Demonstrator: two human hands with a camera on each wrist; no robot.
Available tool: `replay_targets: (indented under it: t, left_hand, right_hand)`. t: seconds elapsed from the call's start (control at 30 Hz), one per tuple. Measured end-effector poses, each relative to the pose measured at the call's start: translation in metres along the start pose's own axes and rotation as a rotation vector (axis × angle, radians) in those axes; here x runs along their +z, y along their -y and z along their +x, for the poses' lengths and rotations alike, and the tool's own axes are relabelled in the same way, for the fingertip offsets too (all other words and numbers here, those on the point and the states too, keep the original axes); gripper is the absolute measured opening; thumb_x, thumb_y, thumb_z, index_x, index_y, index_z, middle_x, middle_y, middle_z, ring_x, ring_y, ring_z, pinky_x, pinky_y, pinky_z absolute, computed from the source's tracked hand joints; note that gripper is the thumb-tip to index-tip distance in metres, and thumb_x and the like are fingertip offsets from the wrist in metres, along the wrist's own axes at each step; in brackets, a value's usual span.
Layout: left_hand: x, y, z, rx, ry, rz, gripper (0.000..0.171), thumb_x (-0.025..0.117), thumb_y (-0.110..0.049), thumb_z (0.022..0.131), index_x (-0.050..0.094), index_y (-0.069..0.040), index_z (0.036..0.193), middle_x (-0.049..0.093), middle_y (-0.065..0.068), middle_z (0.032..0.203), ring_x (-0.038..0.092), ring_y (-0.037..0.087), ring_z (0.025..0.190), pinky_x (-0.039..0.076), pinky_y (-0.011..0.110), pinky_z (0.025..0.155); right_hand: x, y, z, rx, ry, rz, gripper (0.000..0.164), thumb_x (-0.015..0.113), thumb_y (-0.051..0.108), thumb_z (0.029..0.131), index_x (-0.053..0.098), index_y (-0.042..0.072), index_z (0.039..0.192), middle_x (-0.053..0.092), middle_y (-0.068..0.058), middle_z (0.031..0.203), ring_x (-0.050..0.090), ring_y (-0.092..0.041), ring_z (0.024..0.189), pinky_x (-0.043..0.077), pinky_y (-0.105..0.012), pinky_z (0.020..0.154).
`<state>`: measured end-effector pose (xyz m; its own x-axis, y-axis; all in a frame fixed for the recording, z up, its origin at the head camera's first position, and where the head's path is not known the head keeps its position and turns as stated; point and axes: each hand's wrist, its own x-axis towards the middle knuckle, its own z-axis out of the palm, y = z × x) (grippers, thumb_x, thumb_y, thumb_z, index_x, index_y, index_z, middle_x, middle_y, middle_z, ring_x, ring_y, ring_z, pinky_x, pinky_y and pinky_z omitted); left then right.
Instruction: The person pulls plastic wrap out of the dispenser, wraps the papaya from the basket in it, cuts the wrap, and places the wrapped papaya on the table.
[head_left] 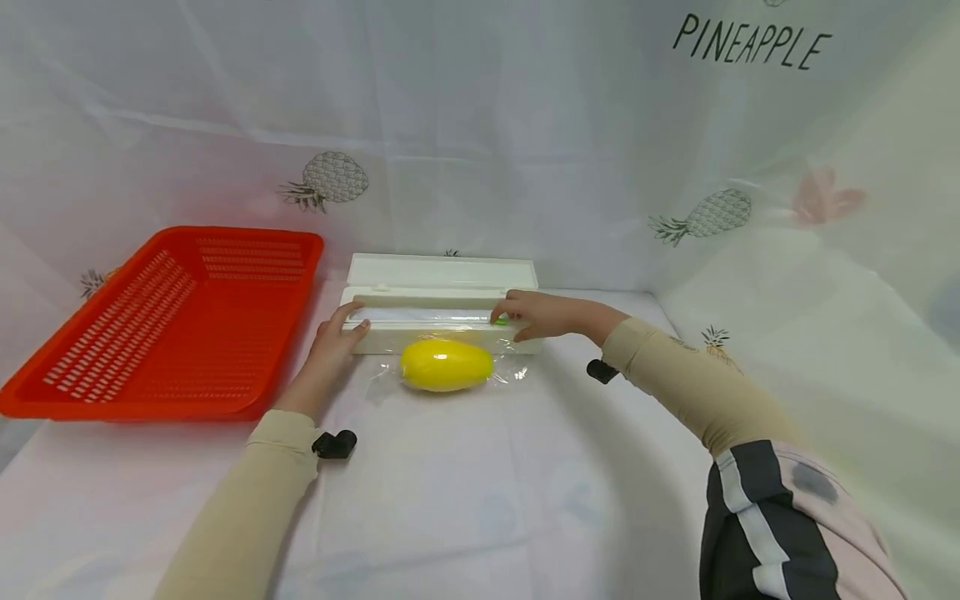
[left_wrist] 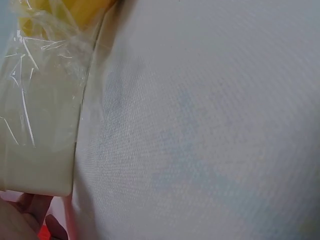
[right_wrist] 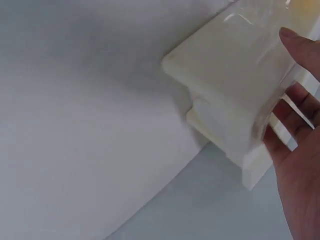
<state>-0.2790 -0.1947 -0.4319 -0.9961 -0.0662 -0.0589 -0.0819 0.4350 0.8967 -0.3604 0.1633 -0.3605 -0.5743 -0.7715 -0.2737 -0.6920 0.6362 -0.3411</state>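
Basket stands near the left hand, which grips an open white box behind a film-wrapped yellow object, while the right hand is at the box's green piece, whether pinching it I cannot tell.

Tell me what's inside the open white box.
A shiny roll, apparently film, lies lengthwise in the white box. Something green shows at the right hand, which hides part of the right end.
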Motion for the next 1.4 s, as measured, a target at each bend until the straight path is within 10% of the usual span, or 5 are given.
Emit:
replay_targets:
  t: [0.37, 0.67, 1.17, 1.4]
  left_hand:
    - [0.001, 0.002, 0.001, 0.002, 0.007, -0.009, 0.055, 0.048, -0.029, 0.103, 0.03, -0.016, 0.153, 0.023, 0.027, 0.148, 0.023, 0.043, 0.135, 0.019, 0.062, 0.111]
    - [0.003, 0.005, 0.003, 0.013, -0.014, 0.001, 0.054, 0.048, -0.03, 0.103, 0.031, -0.016, 0.152, 0.025, 0.028, 0.146, 0.026, 0.043, 0.133, 0.024, 0.061, 0.109]
    - [0.003, 0.004, 0.001, 0.005, -0.015, 0.025, 0.054, 0.048, -0.032, 0.103, 0.032, -0.018, 0.152, 0.024, 0.028, 0.148, 0.024, 0.044, 0.135, 0.021, 0.063, 0.109]
    - [0.004, 0.004, 0.0, 0.013, -0.018, 0.011, 0.054, 0.048, -0.031, 0.103, 0.032, -0.016, 0.152, 0.023, 0.027, 0.149, 0.02, 0.043, 0.138, 0.018, 0.063, 0.11]
  right_hand:
    - [0.002, -0.002, -0.014, 0.039, -0.026, -0.166, 0.059, 0.077, 0.031, 0.085, 0.049, 0.035, 0.136, 0.049, 0.002, 0.113, 0.048, -0.016, 0.11, 0.032, -0.044, 0.092]
    - [0.005, -0.004, -0.017, 0.07, 0.018, -0.026, 0.057, 0.072, 0.026, 0.09, 0.044, 0.034, 0.139, 0.042, -0.005, 0.119, 0.049, -0.023, 0.106, 0.045, -0.04, 0.094]
    - [0.016, -0.019, -0.036, 0.006, -0.178, 0.022, 0.032, 0.074, 0.021, 0.089, 0.059, 0.02, 0.117, 0.041, -0.005, 0.114, 0.048, -0.023, 0.101, 0.046, -0.036, 0.087]
    - [0.018, -0.022, -0.049, -0.004, -0.235, -0.193, 0.043, 0.076, 0.027, 0.087, 0.061, 0.029, 0.127, 0.042, -0.006, 0.113, 0.044, -0.021, 0.098, 0.045, -0.033, 0.08]
